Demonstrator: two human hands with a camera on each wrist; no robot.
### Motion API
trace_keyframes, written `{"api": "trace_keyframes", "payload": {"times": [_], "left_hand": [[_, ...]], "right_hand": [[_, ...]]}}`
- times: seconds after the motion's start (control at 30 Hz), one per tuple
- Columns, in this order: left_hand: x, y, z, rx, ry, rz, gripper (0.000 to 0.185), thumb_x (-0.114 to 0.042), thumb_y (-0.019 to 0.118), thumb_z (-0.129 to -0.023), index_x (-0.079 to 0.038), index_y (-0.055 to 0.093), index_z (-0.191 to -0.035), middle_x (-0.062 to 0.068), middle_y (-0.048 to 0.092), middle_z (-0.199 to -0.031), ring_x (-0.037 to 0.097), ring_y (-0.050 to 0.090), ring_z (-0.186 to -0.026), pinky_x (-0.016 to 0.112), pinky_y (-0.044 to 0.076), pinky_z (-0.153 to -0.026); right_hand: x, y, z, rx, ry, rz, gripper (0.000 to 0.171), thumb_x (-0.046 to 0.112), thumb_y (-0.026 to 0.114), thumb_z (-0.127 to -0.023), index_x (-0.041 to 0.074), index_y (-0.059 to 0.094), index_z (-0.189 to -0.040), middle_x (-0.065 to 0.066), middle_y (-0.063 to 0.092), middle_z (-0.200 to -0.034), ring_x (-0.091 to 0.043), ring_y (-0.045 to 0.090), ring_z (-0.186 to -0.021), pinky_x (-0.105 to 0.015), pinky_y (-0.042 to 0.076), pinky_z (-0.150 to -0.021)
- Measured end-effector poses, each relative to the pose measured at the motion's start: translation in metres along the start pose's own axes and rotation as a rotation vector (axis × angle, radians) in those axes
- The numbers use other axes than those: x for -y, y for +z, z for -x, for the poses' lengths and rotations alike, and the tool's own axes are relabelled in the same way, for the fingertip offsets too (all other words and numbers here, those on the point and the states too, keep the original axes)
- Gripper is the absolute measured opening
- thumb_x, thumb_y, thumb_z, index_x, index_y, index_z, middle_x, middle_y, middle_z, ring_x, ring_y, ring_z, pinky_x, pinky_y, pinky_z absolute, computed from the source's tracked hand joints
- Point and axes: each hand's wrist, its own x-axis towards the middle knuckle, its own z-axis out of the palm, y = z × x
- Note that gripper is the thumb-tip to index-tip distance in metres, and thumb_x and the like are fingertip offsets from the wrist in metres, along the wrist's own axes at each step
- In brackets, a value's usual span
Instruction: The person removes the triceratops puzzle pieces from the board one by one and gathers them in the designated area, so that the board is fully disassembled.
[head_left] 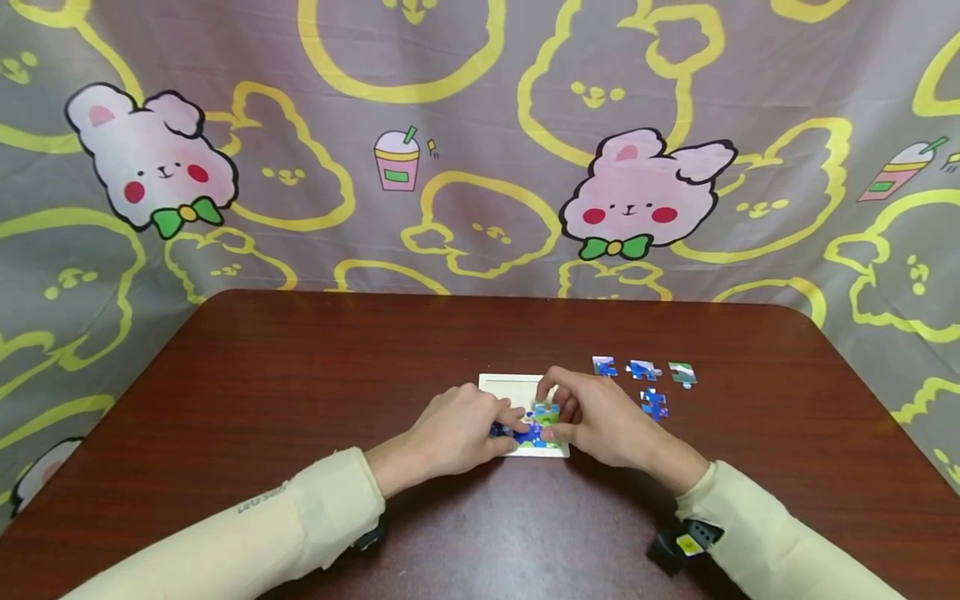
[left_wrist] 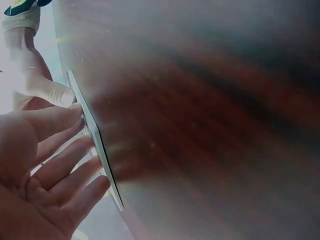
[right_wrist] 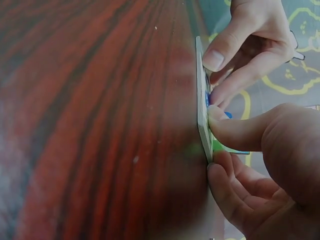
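Note:
A white puzzle frame [head_left: 512, 390] lies on the table, its lower part filled with joined blue and green puzzle pieces [head_left: 531, 436]. My left hand [head_left: 459, 429] reaches over its left side, fingertips resting on the blue pieces and thumb near the front edge. From the right, my right hand [head_left: 603, 417] pinches a green puzzle piece [head_left: 548, 412] between thumb and fingers. In the right wrist view that green piece [right_wrist: 231, 149] stands tilted up from the frame, partly covered by the right thumb.
Several loose puzzle pieces lie right of the frame: a blue-and-white one [head_left: 603, 366], a blue one [head_left: 642, 370], a green one [head_left: 682, 372] and another blue one [head_left: 655, 405]. Behind the brown table [head_left: 337, 350] hangs a patterned curtain [head_left: 480, 167].

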Motion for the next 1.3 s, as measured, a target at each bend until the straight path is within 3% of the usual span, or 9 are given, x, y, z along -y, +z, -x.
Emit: {"api": "trace_keyframes", "payload": {"times": [0.17,0.4,0.9,1.1,1.3], "left_hand": [[0.006,-0.002,0.001,0.031,0.063,0.030,0.024,-0.030,0.074,-0.089,-0.028,0.076,-0.113,-0.010,0.070,-0.124,0.012,0.065,-0.117,0.034,0.058,-0.082],[0.011,-0.004,0.002,0.054,0.100,0.046,0.023,-0.031,0.073,-0.090,-0.029,0.076,-0.113,-0.010,0.069,-0.125,0.011,0.066,-0.114,0.032,0.056,-0.089],[0.016,-0.003,0.003,0.082,0.181,0.021,0.028,-0.027,0.070,-0.093,-0.029,0.072,-0.120,-0.009,0.065,-0.133,0.010,0.063,-0.118,0.032,0.056,-0.087],[0.015,-0.004,0.005,0.087,0.190,0.000,0.029,-0.025,0.068,-0.094,-0.028,0.071,-0.123,-0.008,0.063,-0.135,0.010,0.061,-0.123,0.033,0.056,-0.091],[0.016,-0.004,0.004,0.082,0.191,-0.017,0.029,-0.026,0.068,-0.094,-0.029,0.071,-0.123,-0.009,0.063,-0.135,0.010,0.062,-0.122,0.033,0.056,-0.090]], "right_hand": [[0.001,0.001,0.000,-0.011,-0.011,0.042,0.032,0.020,0.081,-0.083,0.027,0.059,-0.105,0.009,0.058,-0.083,-0.006,0.056,-0.067,-0.024,0.049,-0.060],[-0.002,0.000,-0.001,0.015,-0.029,0.026,0.034,0.021,0.081,-0.082,0.026,0.059,-0.108,0.011,0.062,-0.081,-0.005,0.057,-0.066,-0.024,0.049,-0.060],[-0.004,-0.003,-0.004,0.063,-0.018,-0.025,0.032,0.020,0.082,-0.081,0.020,0.060,-0.104,0.009,0.062,-0.081,-0.007,0.057,-0.068,-0.024,0.050,-0.061],[-0.009,-0.007,-0.003,0.092,-0.075,-0.103,0.031,0.011,0.078,-0.084,0.019,0.060,-0.108,0.007,0.066,-0.087,-0.006,0.063,-0.074,-0.024,0.055,-0.070],[-0.013,-0.009,0.000,0.055,-0.102,-0.106,0.029,0.007,0.071,-0.089,0.022,0.058,-0.110,0.003,0.071,-0.091,-0.006,0.067,-0.078,-0.025,0.055,-0.074]]}}
